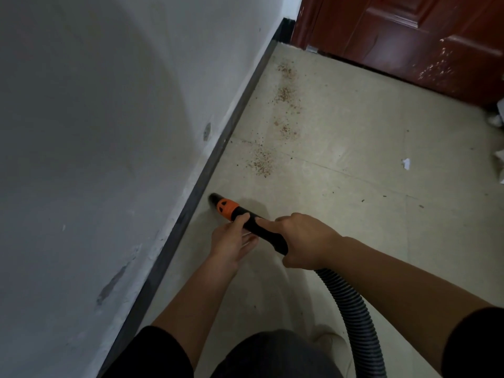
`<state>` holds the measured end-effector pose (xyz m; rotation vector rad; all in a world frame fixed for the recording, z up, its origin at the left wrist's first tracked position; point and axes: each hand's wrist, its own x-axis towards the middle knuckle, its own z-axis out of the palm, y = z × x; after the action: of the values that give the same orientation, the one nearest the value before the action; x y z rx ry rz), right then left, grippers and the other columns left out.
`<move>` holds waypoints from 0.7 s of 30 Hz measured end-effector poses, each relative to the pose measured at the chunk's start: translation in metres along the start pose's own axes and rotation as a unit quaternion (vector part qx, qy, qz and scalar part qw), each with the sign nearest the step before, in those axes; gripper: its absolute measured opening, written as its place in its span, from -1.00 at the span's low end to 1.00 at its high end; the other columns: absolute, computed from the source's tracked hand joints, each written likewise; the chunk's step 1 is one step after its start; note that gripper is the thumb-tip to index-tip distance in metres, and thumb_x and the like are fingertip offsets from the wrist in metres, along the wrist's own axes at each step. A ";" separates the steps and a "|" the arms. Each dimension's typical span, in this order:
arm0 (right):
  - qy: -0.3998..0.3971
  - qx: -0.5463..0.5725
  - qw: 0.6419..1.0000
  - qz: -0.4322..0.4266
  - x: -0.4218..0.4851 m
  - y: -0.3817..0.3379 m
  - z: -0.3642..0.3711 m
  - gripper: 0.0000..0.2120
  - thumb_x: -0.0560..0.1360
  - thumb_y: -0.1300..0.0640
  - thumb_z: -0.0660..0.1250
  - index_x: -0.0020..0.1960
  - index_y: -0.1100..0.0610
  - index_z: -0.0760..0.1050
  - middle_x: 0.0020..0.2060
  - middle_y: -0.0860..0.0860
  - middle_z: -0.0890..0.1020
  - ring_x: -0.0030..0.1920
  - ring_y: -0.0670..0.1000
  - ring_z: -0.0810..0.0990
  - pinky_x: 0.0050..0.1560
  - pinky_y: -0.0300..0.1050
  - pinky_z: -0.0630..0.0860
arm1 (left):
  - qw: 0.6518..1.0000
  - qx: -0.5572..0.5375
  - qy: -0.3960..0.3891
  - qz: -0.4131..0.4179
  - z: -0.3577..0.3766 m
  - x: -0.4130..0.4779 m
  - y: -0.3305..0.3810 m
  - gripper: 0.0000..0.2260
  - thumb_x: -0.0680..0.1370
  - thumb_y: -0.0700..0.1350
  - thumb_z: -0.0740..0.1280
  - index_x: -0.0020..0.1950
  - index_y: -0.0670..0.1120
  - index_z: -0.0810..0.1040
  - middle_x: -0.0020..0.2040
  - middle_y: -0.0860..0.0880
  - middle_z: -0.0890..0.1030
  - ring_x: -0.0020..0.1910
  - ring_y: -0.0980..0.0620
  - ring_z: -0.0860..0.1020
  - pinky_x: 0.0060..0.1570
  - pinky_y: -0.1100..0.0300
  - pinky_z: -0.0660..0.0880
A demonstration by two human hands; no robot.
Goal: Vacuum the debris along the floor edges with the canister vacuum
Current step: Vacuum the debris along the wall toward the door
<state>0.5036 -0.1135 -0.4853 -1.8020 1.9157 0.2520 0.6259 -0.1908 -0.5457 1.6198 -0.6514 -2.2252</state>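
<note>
- The left hand (233,242) has its fingers (242,220) curled onto the black wand (261,233) just behind the orange collar (227,209). The right hand (302,241) is wrapped round the wand further back, where the ribbed hose (351,309) joins.
- The nozzle (214,199) lies just ahead of the left fingers, low at the floor (341,132) beside the dark baseboard (191,208).
- The debris (261,162) sits well beyond the nozzle, in patches strung towards the door (409,36).
- Best to hold the mouth low and flat, steer with the front hand and advance slowly along the baseboard, so grains are drawn in rather than scattered.
</note>
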 end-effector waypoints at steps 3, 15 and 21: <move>0.002 -0.002 1.000 -0.011 0.002 -0.003 0.000 -0.16 0.38 0.18 0.35 0.57 -0.04 0.05 -0.09 0.08 0.55 -0.16 0.09 0.52 -0.19 -0.01 0.52 | 1.000 -0.001 0.005 0.005 -0.005 -0.001 0.000 -0.87 0.58 -0.12 0.36 -0.04 -0.17 0.59 -0.14 -0.13 0.69 -0.12 0.02 0.65 -0.25 0.23 0.56; 0.014 0.026 1.000 -0.002 0.020 0.003 0.000 -0.14 0.39 0.17 0.38 0.58 -0.04 0.03 -0.21 0.02 0.45 -0.22 0.05 0.45 -0.26 -0.08 0.44 | 0.999 0.020 0.018 0.017 0.002 0.012 0.016 -0.79 0.58 -0.10 0.37 0.11 -0.22 0.57 -0.14 -0.11 0.67 -0.15 0.05 0.63 -0.33 0.27 0.56; 0.028 0.032 0.999 0.009 0.029 0.012 0.000 -0.14 0.39 0.17 0.37 0.58 -0.05 0.02 -0.26 0.00 0.39 -0.24 0.04 0.41 -0.29 -0.12 0.35 | 0.999 0.030 0.012 0.022 0.013 0.020 0.024 -0.79 0.59 -0.11 0.35 0.13 -0.21 0.56 -0.14 -0.10 0.66 -0.15 0.06 0.62 -0.30 0.27 0.54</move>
<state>0.4923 -0.1377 -0.5012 -1.7675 1.9571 0.1463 0.6069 -0.2190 -0.5457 1.6422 -0.7464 -2.1709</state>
